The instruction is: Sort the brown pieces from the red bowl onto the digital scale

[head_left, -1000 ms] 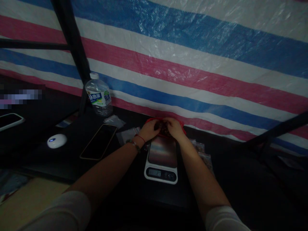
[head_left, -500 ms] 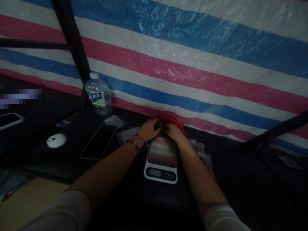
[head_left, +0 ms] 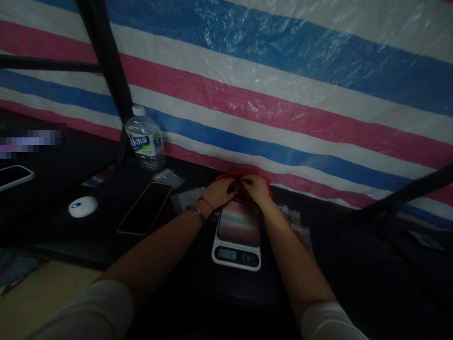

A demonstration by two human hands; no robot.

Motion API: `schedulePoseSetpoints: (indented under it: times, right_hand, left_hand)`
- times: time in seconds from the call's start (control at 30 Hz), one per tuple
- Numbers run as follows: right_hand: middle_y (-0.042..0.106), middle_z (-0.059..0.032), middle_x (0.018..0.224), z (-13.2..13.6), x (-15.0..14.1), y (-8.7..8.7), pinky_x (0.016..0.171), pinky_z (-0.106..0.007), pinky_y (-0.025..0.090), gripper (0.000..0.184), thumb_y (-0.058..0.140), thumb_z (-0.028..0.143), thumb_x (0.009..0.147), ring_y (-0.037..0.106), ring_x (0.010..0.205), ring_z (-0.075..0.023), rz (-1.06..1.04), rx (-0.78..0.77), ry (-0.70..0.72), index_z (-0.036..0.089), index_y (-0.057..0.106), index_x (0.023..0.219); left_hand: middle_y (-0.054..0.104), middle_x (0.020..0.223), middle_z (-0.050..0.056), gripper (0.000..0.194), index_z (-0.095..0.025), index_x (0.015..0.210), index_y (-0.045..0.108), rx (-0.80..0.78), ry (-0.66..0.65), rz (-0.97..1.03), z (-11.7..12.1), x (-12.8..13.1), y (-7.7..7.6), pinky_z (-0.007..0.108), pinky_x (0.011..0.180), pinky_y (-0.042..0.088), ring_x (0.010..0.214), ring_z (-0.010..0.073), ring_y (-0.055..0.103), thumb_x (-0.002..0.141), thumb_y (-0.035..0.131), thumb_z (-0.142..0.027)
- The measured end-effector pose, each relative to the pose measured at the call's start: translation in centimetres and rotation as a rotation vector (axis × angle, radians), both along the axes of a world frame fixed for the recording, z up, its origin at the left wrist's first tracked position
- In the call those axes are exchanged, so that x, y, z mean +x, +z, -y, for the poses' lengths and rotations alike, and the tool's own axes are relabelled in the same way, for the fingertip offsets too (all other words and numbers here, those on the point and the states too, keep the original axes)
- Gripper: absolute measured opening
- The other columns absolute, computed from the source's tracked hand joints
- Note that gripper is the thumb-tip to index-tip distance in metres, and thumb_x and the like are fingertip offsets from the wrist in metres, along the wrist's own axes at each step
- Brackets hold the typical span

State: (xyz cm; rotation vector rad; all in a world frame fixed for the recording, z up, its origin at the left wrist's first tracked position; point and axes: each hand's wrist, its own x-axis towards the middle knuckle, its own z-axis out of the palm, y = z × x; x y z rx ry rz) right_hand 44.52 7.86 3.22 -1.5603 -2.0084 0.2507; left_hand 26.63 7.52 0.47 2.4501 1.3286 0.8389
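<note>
On the dark tabletop [head_left: 198, 283], against the striped tarp [head_left: 283, 94]:

Hands: two, both the person's own — left hand [head_left: 218, 192] and right hand [head_left: 257, 190], side by side at the far end of the scale.

Red container: one [head_left: 264, 179], at the tarp's foot, directly behind the scale; only its rim shows around the hands.

Contents: a dark brownish clump [head_left: 240, 190] sits between the two hands; too dim to identify further.

Left fingers: curled inward onto the clump's left side, touching it; whether they actually pinch it cannot be told.

Right fingers: bent down over the clump's right side and top, touching it; a firm grip cannot be confirmed.

Scale: one digital scale [head_left: 238, 233], white body, reflective platform bare, display at the near edge — digits unreadable.

Wrist bands: two on the left wrist [head_left: 200, 210], one red cord and one beaded.

Phones: two — one phone [head_left: 145, 208] face up left of the scale, a second phone [head_left: 12, 175] at the far left edge.

Bottle: one clear water bottle [head_left: 145, 139], white cap on, upright beside a black pole [head_left: 106, 71]; liquid level not discernible.

Small clear bags: several [head_left: 295, 224] lying right of the scale, plus others [head_left: 184, 198] to the left; exact count not discernible.

Mouse-like device: one white unit [head_left: 83, 207] with a lit spot, left of the near phone.
</note>
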Motion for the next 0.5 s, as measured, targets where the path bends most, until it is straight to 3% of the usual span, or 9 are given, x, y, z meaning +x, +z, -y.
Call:
schedulePoseSetpoints:
  times: [0.27,0.5]
  right_hand:
    - [0.071,-0.005,0.1,0.7,-1.4,0.7,0.092,-0.032,0.046,0.024,0.056,0.01,0.08,0.063,0.097,-0.0183,-0.062,0.024,0.189,0.02,0.071,0.095]
    - [0.067,-0.0065,0.105,0.4,-1.3,0.4,0.097,-0.035,0.043,0.024,0.058,0.01,0.078,0.058,0.104,-0.0192,-0.065,0.083,0.205,0.019,0.069,0.098]
  left_hand:
    - [0.069,0.106,0.008,0.032,-0.019,0.113,0.061,-0.022,-0.061,0.08,-0.3,0.1,-0.3,0.035,0.086,0.051,0.096,0.023,0.065,0.085,0.057,-0.034]
    - [0.07,0.106,0.007,0.034,-0.02,0.116,0.062,-0.039,-0.08,0.116,-0.4,0.2,-0.4,0.035,0.088,0.05,0.096,0.0225,0.065,0.085,0.055,-0.032]
